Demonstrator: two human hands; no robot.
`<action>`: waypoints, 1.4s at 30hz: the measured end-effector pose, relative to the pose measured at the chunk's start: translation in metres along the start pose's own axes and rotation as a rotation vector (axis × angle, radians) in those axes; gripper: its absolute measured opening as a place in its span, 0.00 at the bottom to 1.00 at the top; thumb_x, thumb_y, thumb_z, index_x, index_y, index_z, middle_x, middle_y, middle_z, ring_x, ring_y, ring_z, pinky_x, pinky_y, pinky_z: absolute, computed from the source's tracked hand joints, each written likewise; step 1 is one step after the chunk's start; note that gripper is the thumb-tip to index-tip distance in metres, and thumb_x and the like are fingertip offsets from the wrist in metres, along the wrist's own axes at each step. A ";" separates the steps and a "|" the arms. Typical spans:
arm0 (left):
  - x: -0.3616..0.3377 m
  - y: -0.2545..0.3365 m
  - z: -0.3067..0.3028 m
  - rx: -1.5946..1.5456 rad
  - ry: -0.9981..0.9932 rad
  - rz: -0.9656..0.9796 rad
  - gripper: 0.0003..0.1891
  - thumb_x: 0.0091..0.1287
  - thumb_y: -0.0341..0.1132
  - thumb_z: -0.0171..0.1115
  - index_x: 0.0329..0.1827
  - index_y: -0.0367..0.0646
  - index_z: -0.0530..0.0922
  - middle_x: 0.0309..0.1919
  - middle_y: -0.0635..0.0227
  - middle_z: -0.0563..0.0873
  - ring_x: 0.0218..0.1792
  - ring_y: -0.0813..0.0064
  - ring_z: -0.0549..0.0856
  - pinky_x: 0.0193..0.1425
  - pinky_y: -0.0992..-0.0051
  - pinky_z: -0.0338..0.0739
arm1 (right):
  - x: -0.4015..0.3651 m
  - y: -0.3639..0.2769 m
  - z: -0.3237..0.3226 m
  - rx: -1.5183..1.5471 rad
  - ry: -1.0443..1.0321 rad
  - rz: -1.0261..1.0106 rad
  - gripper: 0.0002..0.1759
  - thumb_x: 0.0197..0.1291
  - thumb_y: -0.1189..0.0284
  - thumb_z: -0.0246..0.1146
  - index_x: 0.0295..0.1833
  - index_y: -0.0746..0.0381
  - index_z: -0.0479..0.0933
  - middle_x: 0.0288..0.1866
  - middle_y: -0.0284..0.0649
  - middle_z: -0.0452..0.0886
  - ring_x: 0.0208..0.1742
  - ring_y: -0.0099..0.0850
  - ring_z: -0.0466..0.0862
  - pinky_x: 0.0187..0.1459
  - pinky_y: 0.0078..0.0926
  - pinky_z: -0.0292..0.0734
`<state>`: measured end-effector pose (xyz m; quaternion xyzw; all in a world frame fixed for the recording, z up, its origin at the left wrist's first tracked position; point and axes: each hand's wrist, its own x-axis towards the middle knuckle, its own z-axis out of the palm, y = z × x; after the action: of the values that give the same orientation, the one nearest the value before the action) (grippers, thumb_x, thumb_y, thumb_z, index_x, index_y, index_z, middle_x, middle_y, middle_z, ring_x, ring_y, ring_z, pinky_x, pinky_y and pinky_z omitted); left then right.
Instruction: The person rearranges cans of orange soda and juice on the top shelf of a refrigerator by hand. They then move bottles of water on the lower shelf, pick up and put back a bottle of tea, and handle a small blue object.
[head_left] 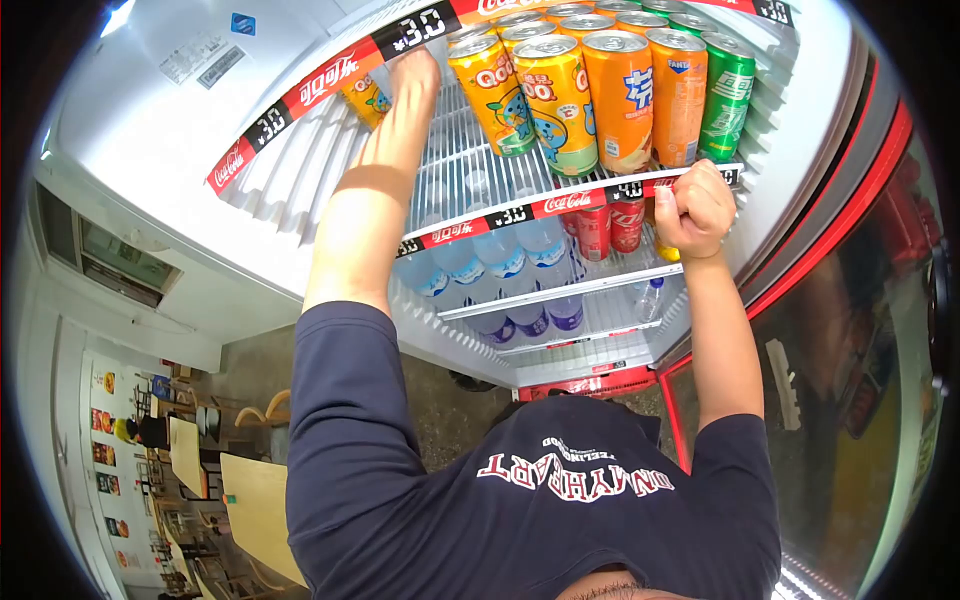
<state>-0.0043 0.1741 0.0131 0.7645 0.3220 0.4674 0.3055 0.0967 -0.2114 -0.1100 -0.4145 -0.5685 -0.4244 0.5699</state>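
Note:
My left hand [415, 72] reaches into the upper part of a drinks fridge, its fingers hidden behind the top price strip. A yellow Qoo can [366, 101] shows just left of my wrist; whether I touch it cannot be seen. To the right of that hand stand rows of cans: yellow Qoo cans [556, 110], orange Fanta cans [618, 105] and a green can [727, 100]. My right hand [697, 210] is closed in a fist at the right end of the shelf's front edge [565, 203], seemingly gripping it.
Below are red cans [610, 230] and several water bottles [500, 250] on lower shelves. The fridge's red-trimmed glass door [850, 330] stands open at the right. A white cabinet side [150, 190] is at the left, with tables [255, 510] and chairs farther behind.

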 end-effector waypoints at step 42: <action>-0.193 0.088 -0.089 -0.115 -0.159 0.131 0.37 0.67 0.33 0.62 0.79 0.35 0.60 0.63 0.48 0.80 0.62 0.62 0.81 0.66 0.68 0.75 | -0.003 0.002 -0.007 0.153 0.013 0.066 0.19 0.52 0.82 0.67 0.19 0.60 0.64 0.18 0.37 0.69 0.20 0.34 0.70 0.27 0.30 0.65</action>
<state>-0.1359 -0.0149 0.0140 0.8000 0.2186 0.4419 0.3421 0.1007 -0.2175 -0.1129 -0.3852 -0.5817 -0.3634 0.6173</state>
